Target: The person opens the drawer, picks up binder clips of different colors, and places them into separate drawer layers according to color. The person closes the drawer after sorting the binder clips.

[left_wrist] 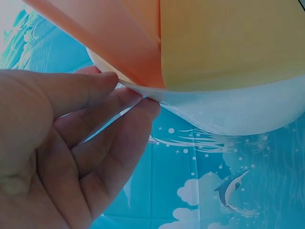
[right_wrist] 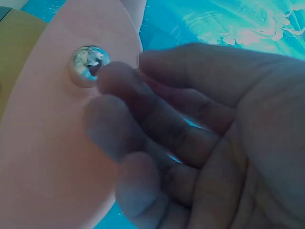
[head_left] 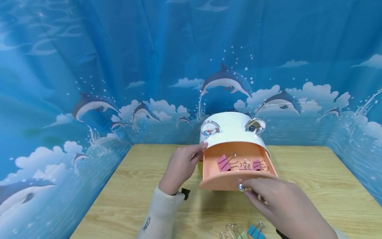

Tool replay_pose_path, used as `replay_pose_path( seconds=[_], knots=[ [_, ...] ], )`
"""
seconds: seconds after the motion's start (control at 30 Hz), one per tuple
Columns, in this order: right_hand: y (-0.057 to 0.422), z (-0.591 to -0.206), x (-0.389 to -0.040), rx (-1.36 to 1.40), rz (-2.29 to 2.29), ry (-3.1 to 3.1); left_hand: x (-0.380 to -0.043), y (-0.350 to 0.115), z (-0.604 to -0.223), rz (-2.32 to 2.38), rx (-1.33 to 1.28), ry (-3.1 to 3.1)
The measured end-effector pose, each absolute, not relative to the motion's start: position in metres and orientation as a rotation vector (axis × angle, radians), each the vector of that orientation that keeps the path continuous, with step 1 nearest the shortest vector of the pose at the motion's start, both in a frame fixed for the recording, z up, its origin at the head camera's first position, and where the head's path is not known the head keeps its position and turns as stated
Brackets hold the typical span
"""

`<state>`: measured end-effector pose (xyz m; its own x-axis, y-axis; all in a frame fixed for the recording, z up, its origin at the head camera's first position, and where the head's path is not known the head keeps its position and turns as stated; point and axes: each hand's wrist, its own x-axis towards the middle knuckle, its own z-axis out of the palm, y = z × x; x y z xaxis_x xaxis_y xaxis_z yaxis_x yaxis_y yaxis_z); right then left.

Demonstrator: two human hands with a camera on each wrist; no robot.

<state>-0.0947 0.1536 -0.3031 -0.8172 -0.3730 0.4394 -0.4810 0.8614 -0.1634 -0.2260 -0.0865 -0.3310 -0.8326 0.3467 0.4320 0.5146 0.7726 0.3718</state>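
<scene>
A white rounded storage box [head_left: 229,126] stands on the table, its orange drawer [head_left: 219,182] pulled out. Inside the drawer lie pink binder clips [head_left: 223,163] with silver handles. My left hand [head_left: 183,166] pinches the left edge of the box's white shell [left_wrist: 228,112], thumb on one side and fingers on the other. At the drawer's front, my right hand [head_left: 277,199] has its fingers loosely bent. Its index fingertip [right_wrist: 112,78] is right at the edge of the round silver knob [right_wrist: 86,64], which is not enclosed between thumb and fingers.
Nearer me on the table [head_left: 125,199] lie a blue binder clip [head_left: 256,231], a pale green one [head_left: 243,235] and other silver clip handles. Two silver rings [head_left: 210,128] stick up from the box top. A yellow part [left_wrist: 228,47] shows below the drawer. Blue dolphin-print cloth [head_left: 167,66] surrounds the table.
</scene>
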Motion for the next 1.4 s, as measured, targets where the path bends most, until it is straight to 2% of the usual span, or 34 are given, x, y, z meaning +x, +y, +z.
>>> replay_pose_path(
  seconds=[0.4, 0.7, 0.93, 1.4],
  knots=[
    [0.15, -0.309, -0.102, 0.605, 0.358, -2.677, -0.224, -0.085, -0.33, -0.658, -0.625, -2.655],
    [0.148, -0.313, -0.108, 0.613, 0.389, -2.617, -0.223, -0.088, -0.329, -0.636, -0.703, -2.619],
    [0.153, -0.323, -0.124, 0.657, 0.43, -2.566, -0.223, -0.092, -0.329, -0.565, -0.764, -2.582],
    [0.159, -0.342, -0.149, 0.566, 0.482, -2.771, -0.219, -0.09, -0.327, -0.595, -0.877, -2.55]
  ],
)
